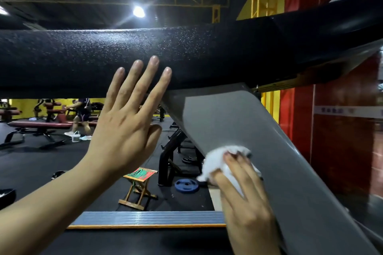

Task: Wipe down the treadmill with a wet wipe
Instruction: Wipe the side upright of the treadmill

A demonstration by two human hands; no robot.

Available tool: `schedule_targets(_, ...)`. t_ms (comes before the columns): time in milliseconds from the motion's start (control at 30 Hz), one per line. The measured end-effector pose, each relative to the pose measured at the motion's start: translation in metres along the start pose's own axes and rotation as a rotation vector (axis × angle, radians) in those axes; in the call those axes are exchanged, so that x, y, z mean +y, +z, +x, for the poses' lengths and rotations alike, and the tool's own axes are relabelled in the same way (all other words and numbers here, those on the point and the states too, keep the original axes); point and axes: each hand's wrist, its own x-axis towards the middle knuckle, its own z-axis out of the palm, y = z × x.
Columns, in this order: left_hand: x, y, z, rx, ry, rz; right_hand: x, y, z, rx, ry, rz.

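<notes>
The treadmill's thick black padded handrail (pixel 83 56) runs across the view, and its grey slanted upright (pixel 238 122) drops from it toward the lower right. My left hand (pixel 126 128) is raised with straight, spread fingers, the fingertips in front of the handrail. My right hand (pixel 242 196) presses a crumpled white wet wipe (pixel 215 161) flat against the grey upright, fingers lying over the wipe. The treadmill's side rail (pixel 149 218), blue-grey with an orange edge, lies below.
Beyond the treadmill is a gym floor with a small wooden folding stool (pixel 141 186), a blue weight plate (pixel 186 185), black racks (pixel 172 151) and red benches (pixel 39 124). A person (pixel 83 114) stands far off at the left. A red wall (pixel 342 141) is on the right.
</notes>
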Motion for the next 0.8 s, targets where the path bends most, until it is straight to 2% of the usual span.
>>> schedule_targets(100,0.004,0.002,-0.001,0.007,-0.012,-0.003,0.01,-0.01,-0.004,0.055,0.109,0.026)
schedule_targets(333,0.024,-0.002,-0.004,0.019,-0.094,-0.041,-0.001,-0.003,0.11,0.118,0.346,0.238)
schedule_targets(567,0.069,0.019,-0.014,-0.06,0.221,-0.109,0.021,-0.046,0.069,0.139,0.57,0.15)
schedule_targets(800,0.095,0.041,-0.023,-0.012,0.207,-0.157,0.006,-0.024,0.146,0.115,0.538,0.247)
